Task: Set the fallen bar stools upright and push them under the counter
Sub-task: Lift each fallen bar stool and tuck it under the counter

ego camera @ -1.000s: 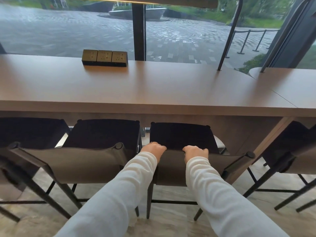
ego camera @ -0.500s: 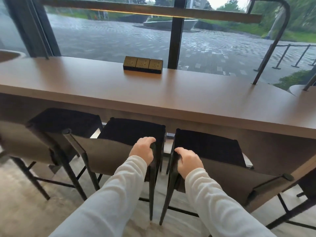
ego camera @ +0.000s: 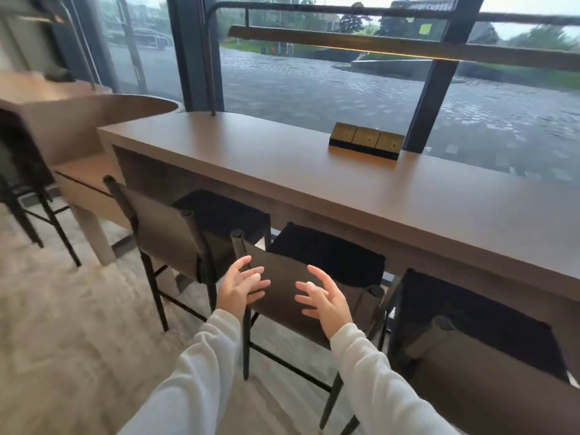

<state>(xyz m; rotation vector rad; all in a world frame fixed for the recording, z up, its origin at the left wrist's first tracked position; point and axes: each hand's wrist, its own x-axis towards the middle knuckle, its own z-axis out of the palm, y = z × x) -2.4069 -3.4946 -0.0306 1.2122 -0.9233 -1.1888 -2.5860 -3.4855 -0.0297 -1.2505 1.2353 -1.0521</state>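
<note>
Both hands are spread and hold nothing: the left hand (ego camera: pixel 241 288) hangs by the left post of the middle stool (ego camera: pixel 282 277), the right hand (ego camera: pixel 324 301) in front of its backrest, palms turned toward each other. Whether any fingertip touches the backrest cannot be told. The middle stool stands upright, its dark seat reaching in under the front edge of the counter (ego camera: pixel 314 183) and its backrest out on the person's side. The left stool (ego camera: pixel 163 230) stands just beside it, also upright and tucked in, with a narrow gap between the two frames. The right stool (ego camera: pixel 489 387) stands close on the other side, its post near the middle stool's right post, so there is little side room. Open floor (ego camera: pixel 78 309) lies behind and to the left of the stools. On the counter, well back from the edge near the window, sits a row of sockets (ego camera: pixel 365 144). A lower side counter (ego camera: pixel 62 120) joins at the left end.
</note>
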